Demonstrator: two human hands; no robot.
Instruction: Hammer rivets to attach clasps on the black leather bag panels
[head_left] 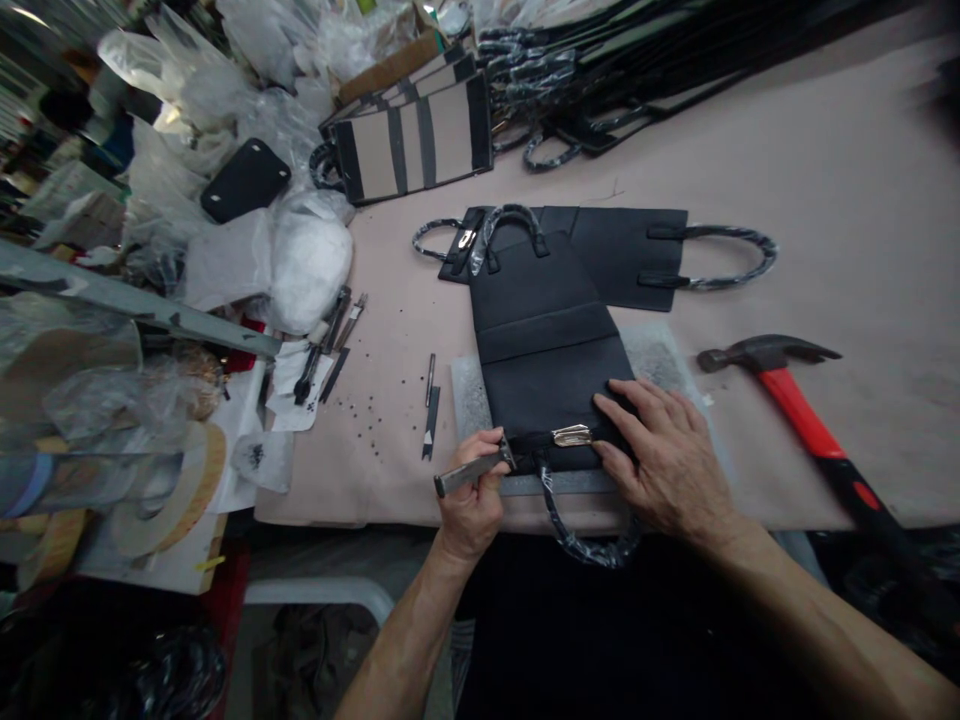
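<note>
A flat black leather bag panel (551,355) lies on a grey pad (469,395) at the table's near edge. Its plastic-wrapped handle (581,535) hangs over the edge. A silver metal clasp (571,436) sits on the panel's near strap. My left hand (471,500) is closed around a grey metal punch tool (471,470), whose tip touches the strap just left of the clasp. My right hand (664,455) lies flat with fingers spread on the panel, right of the clasp, pressing it down.
A red-handled hammer (799,400) lies to the right. More black panels (626,250) with handles lie behind. Small tools (430,410) and punched bits are scattered left. Striped bag pieces (416,140), plastic bags and clutter fill the far left.
</note>
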